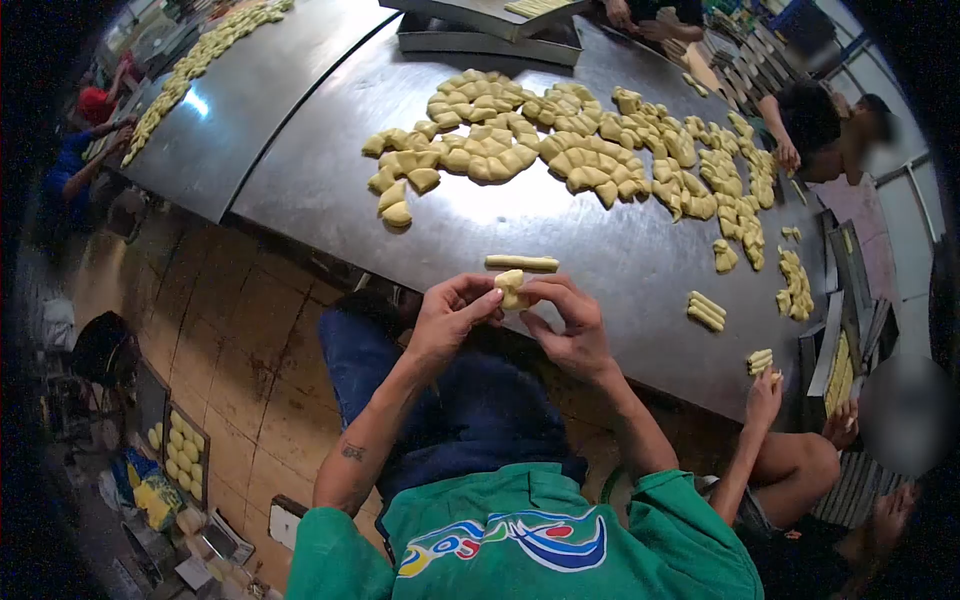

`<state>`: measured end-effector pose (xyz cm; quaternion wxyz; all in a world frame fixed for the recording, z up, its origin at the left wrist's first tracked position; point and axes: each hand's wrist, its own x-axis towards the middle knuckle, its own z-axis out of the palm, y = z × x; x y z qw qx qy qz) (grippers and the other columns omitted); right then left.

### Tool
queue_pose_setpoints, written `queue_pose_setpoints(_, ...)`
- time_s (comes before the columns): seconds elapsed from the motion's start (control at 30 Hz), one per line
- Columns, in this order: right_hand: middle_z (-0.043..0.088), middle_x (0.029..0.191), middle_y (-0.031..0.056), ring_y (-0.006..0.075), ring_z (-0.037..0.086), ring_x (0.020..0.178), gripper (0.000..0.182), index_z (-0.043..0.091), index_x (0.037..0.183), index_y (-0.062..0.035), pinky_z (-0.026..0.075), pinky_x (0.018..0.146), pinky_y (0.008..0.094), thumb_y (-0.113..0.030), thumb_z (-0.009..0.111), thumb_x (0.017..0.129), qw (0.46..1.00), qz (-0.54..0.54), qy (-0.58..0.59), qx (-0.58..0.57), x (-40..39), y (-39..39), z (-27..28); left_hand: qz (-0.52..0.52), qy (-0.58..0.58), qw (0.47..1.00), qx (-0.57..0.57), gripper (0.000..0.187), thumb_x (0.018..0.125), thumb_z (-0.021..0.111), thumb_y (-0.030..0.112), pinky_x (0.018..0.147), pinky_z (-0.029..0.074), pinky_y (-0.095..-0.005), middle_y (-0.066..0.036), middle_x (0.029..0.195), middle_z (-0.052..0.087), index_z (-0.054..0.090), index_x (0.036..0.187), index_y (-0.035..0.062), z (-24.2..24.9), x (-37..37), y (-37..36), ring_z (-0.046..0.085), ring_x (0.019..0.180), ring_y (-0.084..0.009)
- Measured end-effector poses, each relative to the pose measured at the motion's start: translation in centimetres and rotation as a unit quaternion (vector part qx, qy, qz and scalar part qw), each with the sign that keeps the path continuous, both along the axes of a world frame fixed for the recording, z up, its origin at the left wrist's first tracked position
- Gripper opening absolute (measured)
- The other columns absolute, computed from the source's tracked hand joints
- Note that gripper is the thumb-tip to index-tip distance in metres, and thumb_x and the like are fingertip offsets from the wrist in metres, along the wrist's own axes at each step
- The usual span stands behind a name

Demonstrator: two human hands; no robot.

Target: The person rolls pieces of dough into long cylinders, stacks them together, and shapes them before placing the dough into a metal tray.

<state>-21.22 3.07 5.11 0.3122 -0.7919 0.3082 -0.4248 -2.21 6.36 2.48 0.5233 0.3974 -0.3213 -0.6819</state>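
Note:
Between my two hands, just off the front edge of the metal table [330,200], is a small piece of pale yellow dough [510,288]. The fingers of my left hand [455,315] pinch its left side. My right hand [570,325] grips the right side with thumb and fingers. Right beyond my hands a rolled dough stick [521,263] lies on the table. Farther back, many cut dough pieces [490,150] sit in clusters and curved rows. A single dough piece [397,213] rests at their left end.
Metal trays [490,42] stand at the back. Short dough sticks [706,311] lie to the right, and a co-worker's hand [765,395] touches others near the corner. Another person's hand [788,155] is at the right edge. A tray of dough rounds [185,450] is at lower left.

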Motion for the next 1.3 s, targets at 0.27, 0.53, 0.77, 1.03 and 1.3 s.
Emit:
queue_pose_setpoints(0.27, 0.066, 0.087, 0.0069, 0.0114, 0.063, 0.069, 0.017, 0.063, 0.102, 0.001, 0.051, 0.06, 0.0252, -0.013, 0.065, 0.092, 0.785, 0.023, -0.19, 0.589, -0.4, 0.2, 0.1, -0.012, -0.18, 0.957, -0.228, 0.024, 0.091, 0.064, 0.002, 0.083, 0.054, -0.0257, -0.006, 0.103, 0.065, 0.062, 0.115, -0.0003, 1.3, 1.8, 1.5, 0.065, 0.091, -0.0129)
queue_pose_setpoints(0.53, 0.068, 0.087, 0.0053, 0.0095, 0.063, 0.074, 0.021, 0.064, 0.101, -0.0011, 0.049, 0.065, 0.0215, -0.01, 0.072, 0.085, 0.824, -0.002, -0.258, 0.505, 0.3, 1.8, -0.8, -0.031, -0.113, 0.992, -0.042, 0.025, 0.092, 0.066, 0.011, 0.075, 0.055, -0.0257, -0.007, 0.1, 0.067, 0.062, 0.112, -0.0029, 0.0, 0.7, 2.2, 0.064, 0.089, -0.0112)
queue_pose_setpoints(0.77, 0.066, 0.101, 0.0064, 0.0124, 0.064, 0.089, 0.027, 0.06, 0.113, 0.0003, 0.051, 0.078, 0.0245, -0.001, 0.067, 0.087, 0.853, 0.034, -0.115, 0.508, -0.4, 1.9, -0.7, -0.077, -0.402, 0.894, -0.182, 0.029, 0.088, 0.07, 0.011, 0.081, 0.053, -0.0259, -0.007, 0.106, 0.066, 0.063, 0.114, -0.0009, 1.9, 1.6, 2.5, 0.064, 0.094, -0.0113)
queue_pose_setpoints(1.03, 0.065, 0.108, 0.0076, 0.0146, 0.062, 0.101, 0.035, 0.057, 0.119, -0.0007, 0.05, 0.089, 0.0279, 0.0, 0.068, 0.085, 0.88, 0.076, -0.209, 0.419, -0.5, 2.6, -1.9, -0.058, -0.099, 0.993, -0.019, 0.036, 0.086, 0.072, 0.006, 0.084, 0.054, -0.0283, -0.009, 0.108, 0.067, 0.06, 0.119, -0.0012, 0.1, 0.8, 2.8, 0.064, 0.098, -0.0144)
queue_pose_setpoints(1.3, 0.065, 0.101, 0.008, 0.0124, 0.063, 0.085, 0.038, 0.055, 0.123, -0.0015, 0.051, 0.071, 0.0252, -0.006, 0.069, 0.088, 0.893, 0.049, -0.163, 0.416, -0.7, 3.0, -2.0, -0.022, -0.083, 0.996, -0.013, 0.028, 0.091, 0.068, 0.012, 0.067, 0.054, -0.0228, -0.007, 0.096, 0.068, 0.062, 0.115, -0.0029, -0.7, 0.6, 2.8, 0.065, 0.082, -0.0103)
